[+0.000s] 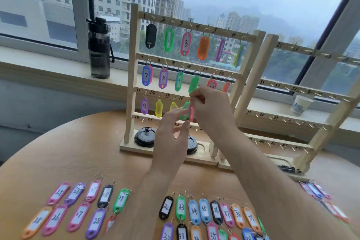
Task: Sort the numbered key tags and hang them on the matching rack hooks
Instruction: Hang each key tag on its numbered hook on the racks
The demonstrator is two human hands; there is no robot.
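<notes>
Numbered key tags [78, 210] lie in rows on the round table [87, 152]. Behind them a wooden rack [134, 76] carries tags on three rails. At its third rail the left hand [173, 134], fingers loosely spread, touches a green tag [185, 106]; just beside it, the right hand [211, 107] pinches a pink tag [191, 113] by its ring. A second rack [253, 84] stands to the right.

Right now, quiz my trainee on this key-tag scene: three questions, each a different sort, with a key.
1. True or false: the visible hooks of the right-side rack are bare.
2. The water bottle stands on: A the table, B the windowsill, C a rack base.
3. Fill in: the right hand pinches a pink tag at the left rack, ___ row from the top.
Key: 1 true; 2 B; 3 third.
</notes>
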